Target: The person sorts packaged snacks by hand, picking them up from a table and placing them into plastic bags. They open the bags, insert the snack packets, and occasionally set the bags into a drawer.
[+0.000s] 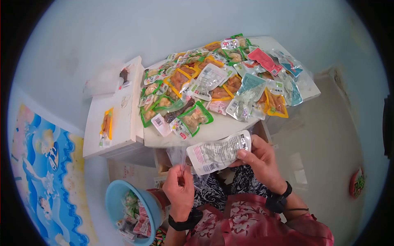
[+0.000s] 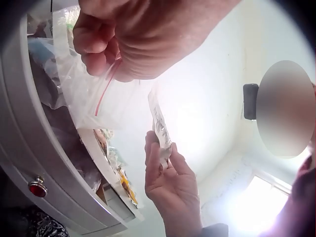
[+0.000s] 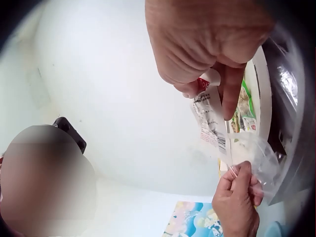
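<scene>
My right hand [image 1: 264,164] pinches a silver-white printed snack pouch [image 1: 219,152] by its right end, thumb on top. The pouch's printed back, with a barcode, faces up in the head view. My left hand [image 1: 180,190] grips the edge of a clear plastic zip bag [image 2: 81,94], whose red zip line shows in the left wrist view. In the right wrist view, the pouch's far end comes right to the rim of the clear bag [image 3: 256,160]. Both hands are in front of the white table [image 1: 164,140], above an open drawer [image 1: 162,160].
Many sealed snack packs [image 1: 197,84] in green, yellow and silver lie heaped on the table. A white cabinet [image 1: 119,135] at left carries a yellow pack [image 1: 106,125]. A blue basin [image 1: 113,197] with packs stands lower left. A red-green item [image 1: 357,182] lies on the floor at right.
</scene>
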`<state>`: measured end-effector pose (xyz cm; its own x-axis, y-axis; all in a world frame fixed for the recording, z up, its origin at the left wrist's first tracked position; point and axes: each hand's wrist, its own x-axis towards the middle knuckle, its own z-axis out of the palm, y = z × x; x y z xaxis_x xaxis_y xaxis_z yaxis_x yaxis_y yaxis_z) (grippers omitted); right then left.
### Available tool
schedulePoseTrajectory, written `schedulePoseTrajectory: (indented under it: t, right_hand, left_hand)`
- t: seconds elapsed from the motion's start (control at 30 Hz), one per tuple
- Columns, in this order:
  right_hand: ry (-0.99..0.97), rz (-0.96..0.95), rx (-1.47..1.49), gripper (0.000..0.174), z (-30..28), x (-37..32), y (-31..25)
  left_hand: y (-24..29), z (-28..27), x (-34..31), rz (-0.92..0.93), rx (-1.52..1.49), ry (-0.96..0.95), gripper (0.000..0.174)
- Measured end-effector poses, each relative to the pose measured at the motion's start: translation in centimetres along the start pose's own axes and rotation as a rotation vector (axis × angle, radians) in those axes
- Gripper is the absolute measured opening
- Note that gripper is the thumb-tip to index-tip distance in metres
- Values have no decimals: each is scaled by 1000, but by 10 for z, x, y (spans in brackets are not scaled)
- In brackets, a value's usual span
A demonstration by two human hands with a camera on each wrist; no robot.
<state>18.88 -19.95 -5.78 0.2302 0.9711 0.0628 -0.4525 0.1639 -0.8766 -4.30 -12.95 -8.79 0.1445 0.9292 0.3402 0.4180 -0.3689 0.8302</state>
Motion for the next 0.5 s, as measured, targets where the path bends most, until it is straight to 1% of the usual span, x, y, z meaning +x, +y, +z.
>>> schedulePoseTrajectory:
  t: [0.07, 0.17, 0.23, 0.33, 0.37, 0.47, 0.5]
  right_hand:
    - [14, -34, -54, 33, 1, -7, 6]
    - [42, -48, -141, 31, 2, -12, 3]
    - [81, -49, -163, 30, 5, -14, 3]
    - [31, -141, -424, 28, 0, -14, 16]
    - [52, -204, -427, 28, 4, -14, 24]
    - [71, -189, -453, 28, 19, -19, 34]
    - [100, -228, -471, 28, 23, -19, 44]
  left_hand:
    - [6, 0, -2, 6, 28, -19, 11]
    - [11, 2, -3, -67, -42, -9, 12]
    - [14, 5, -3, -8, -30, -4, 12]
    - [18, 6, -6, 77, 26, -43, 12]
    - [19, 6, -7, 104, 51, -62, 12]
    - [29, 9, -6, 311, 134, -101, 12]
    - [31, 11, -6, 347, 131, -105, 17]
